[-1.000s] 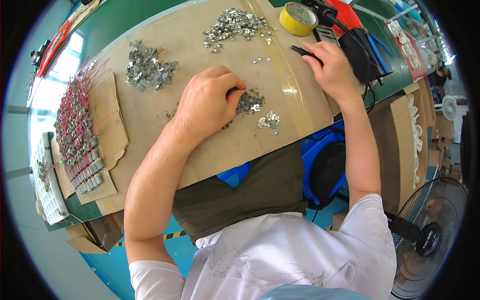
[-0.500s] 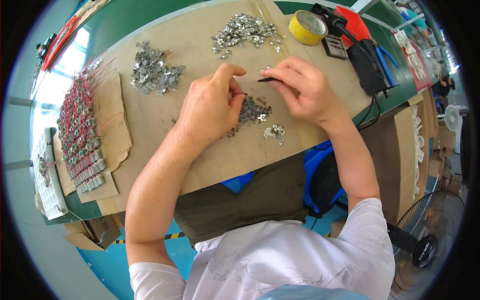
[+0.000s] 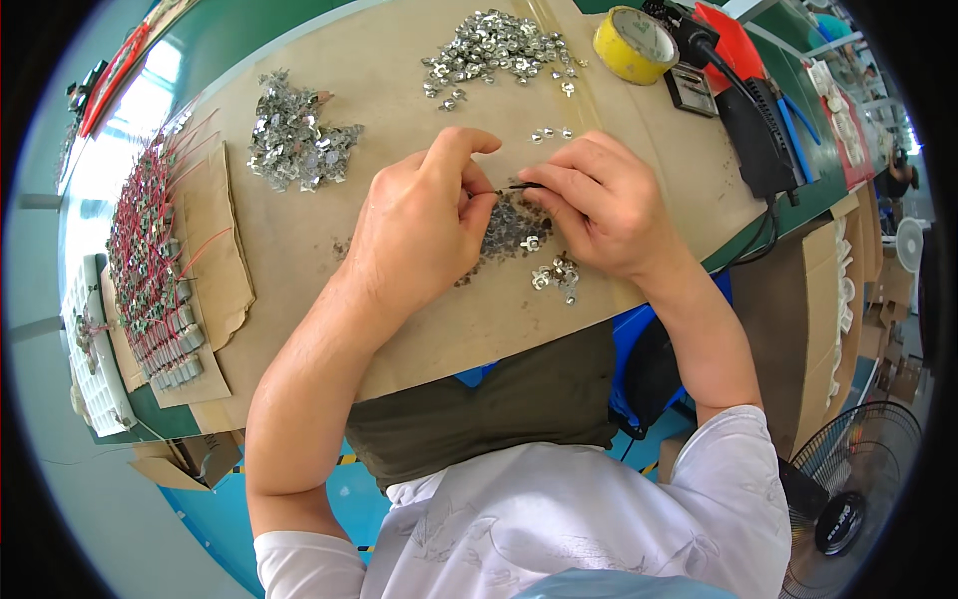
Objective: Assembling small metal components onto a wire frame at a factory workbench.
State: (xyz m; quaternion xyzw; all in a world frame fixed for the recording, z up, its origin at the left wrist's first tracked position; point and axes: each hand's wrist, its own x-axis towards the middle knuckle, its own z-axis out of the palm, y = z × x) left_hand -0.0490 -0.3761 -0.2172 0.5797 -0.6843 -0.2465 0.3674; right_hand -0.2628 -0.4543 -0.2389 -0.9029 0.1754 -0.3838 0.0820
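My left hand (image 3: 414, 215) is closed in a pinch above the middle of the table, on something too small to make out. Facing it, my right hand (image 3: 614, 200) grips a thin, dark, pointed tool that looks like tweezers (image 3: 523, 186); its tip reaches to the left fingertips. Beneath the hands lies a pile of small dark discs (image 3: 507, 232), partly hidden by the left hand. A little cluster of shiny metal pieces (image 3: 556, 277) sits nearer to me, below the right hand. Several single metal pieces (image 3: 550, 134) lie just beyond the fingers.
Farther off are a heap of round metal parts (image 3: 494, 47) and a pile of flat silvery pieces (image 3: 294, 135). Red-wired components (image 3: 155, 265) stand on cardboard at left. At back right are yellow tape (image 3: 635, 45) and a black tool holder (image 3: 753, 140). A fan (image 3: 848, 499) stands lower right.
My right hand has come nearer to me, bringing the dark tool's tip to the left fingertips. Small metal pieces beyond it now show. The left hand keeps its pinch.
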